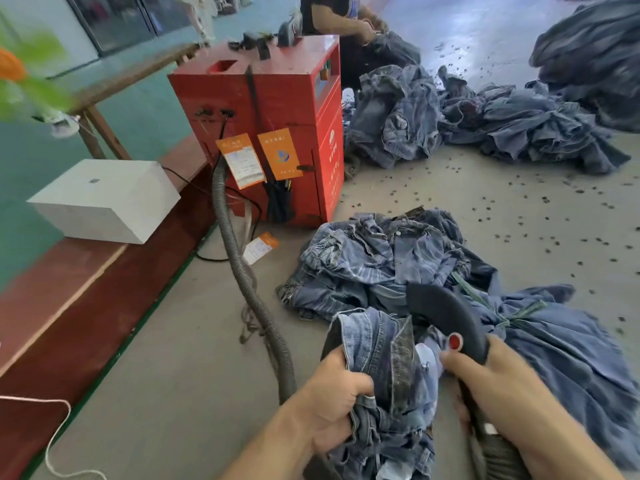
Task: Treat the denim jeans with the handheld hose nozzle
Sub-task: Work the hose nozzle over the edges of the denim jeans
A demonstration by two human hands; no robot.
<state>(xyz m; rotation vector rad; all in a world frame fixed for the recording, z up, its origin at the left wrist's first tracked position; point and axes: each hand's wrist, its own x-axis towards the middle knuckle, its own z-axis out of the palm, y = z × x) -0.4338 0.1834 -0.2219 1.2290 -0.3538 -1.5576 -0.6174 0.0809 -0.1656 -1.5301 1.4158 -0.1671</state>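
My left hand [332,400] grips a bunched pair of blue denim jeans [377,344] near the waistband, at the bottom centre. My right hand [498,372] holds the black hose nozzle [446,313], thumb beside its red button [455,341]. The nozzle's dark mouth points away from me, above the jeans. A grey ribbed hose [239,258] runs from the red machine [277,109] across the floor toward my hands.
A heap of jeans [374,261] lies just ahead, with more denim [568,344] to my right and further piles [485,116] beyond. A seated person [346,19] works behind the machine. A white box [104,199] rests on the red ledge at left. Dark scraps litter the floor.
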